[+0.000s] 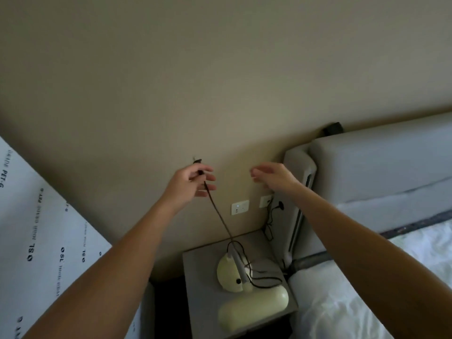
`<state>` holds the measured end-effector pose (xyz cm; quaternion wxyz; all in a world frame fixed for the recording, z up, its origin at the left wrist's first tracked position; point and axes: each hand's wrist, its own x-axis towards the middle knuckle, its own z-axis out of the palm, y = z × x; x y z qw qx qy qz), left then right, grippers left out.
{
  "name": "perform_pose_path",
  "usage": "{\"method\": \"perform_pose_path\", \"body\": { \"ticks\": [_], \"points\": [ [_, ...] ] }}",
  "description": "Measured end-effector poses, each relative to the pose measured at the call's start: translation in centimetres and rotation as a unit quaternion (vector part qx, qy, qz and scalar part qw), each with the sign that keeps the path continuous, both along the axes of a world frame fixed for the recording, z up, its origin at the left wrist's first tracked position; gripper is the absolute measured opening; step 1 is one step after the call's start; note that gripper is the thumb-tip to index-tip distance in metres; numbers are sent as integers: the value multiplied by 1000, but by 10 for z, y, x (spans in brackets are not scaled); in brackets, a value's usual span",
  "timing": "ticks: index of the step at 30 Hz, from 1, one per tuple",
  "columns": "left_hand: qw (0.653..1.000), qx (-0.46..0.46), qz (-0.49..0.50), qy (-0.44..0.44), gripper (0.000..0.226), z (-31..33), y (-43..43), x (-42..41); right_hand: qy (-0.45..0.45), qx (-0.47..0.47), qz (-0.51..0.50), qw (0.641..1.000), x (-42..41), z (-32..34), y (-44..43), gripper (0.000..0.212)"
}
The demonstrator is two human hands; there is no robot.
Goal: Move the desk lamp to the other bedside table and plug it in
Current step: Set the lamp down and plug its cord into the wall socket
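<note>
The desk lamp sits on the bedside table, pale green, head folded down toward the front edge, base nearer the wall. Its dark cord loops over the base, then rises taut to my left hand, where I pinch it just below the plug, prongs poking up past my fingers. My right hand hovers beside it, fingers loosely curled, holding nothing. The free wall socket waits just below my hands; the one beside it already has a black plug in it. The risk, as I see it: this cord is stretched, and the slack is tangled around the lamp arm, so a careless pull toward the outlet could drag or tip the lamp off the table. The light is dim too, so I could miss the slots and bend a prong.
</note>
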<state>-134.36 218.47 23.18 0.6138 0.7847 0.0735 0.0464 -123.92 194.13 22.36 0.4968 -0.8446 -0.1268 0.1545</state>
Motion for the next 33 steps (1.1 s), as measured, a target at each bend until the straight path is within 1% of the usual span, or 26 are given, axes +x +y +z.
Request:
{"method": "perform_pose_path", "body": {
  "ticks": [2, 4, 6, 8, 10, 14, 18, 19, 21, 24, 27, 28, 29, 30, 31, 32, 33],
  "points": [
    [999, 16, -23, -30, 32, 7, -31, 14, 65, 73, 97, 991, -16, 3, 16, 30],
    [997, 50, -34, -56, 33, 10, -53, 27, 107, 122, 159, 974, -23, 4, 20, 29],
    [995, 71, -22, -61, 32, 10, -63, 38, 87, 139, 148, 975, -21, 1, 19, 24],
    [998, 56, -3, -40, 29, 3, -67, 45, 35, 130, 97, 986, -10, -6, 12, 25],
    [999, 42, 16, -8, 25, -9, -72, 52, 17, 115, 67, 991, 4, -19, 3, 28],
    [998, 13, 33, 52, 16, -37, -93, 65, 7, 67, 54, 996, 26, -54, -12, 29],
    [992, -32, 65, 102, 7, -60, -111, 85, -42, 3, 60, 997, 51, -84, -23, 31],
    [990, -47, 76, 113, 7, -65, -113, 88, -52, -3, 63, 997, 55, -89, -25, 31],
    [982, -77, 101, 136, 15, -74, -116, 95, -61, -5, 76, 995, 64, -99, -28, 30],
    [972, -110, 144, 151, 21, -87, -116, 102, -43, 24, 121, 991, 64, -116, -24, 27],
    [962, -126, 186, 155, 20, -98, -112, 104, 46, 94, 145, 984, 61, -135, -17, 21],
    [961, -116, 198, 153, 19, -101, -109, 104, 73, 94, 153, 981, 60, -142, -17, 16],
    [959, -110, 216, 145, 20, -103, -105, 104, 94, 71, 167, 979, 61, -151, -18, 13],
    [953, -116, 245, 134, 21, -103, -100, 106, 104, 12, 191, 976, 62, -161, -21, 11],
    [942, -142, 279, 120, 23, -101, -92, 108, 102, -72, 223, 967, 65, -174, -27, 12],
    [927, -183, 312, 101, 25, -96, -82, 110, 95, -162, 246, 951, 66, -187, -35, 17],
    [909, -227, 341, 75, 27, -90, -70, 112, 92, -242, 247, 934, 68, -200, -43, 24]
  ]
}}
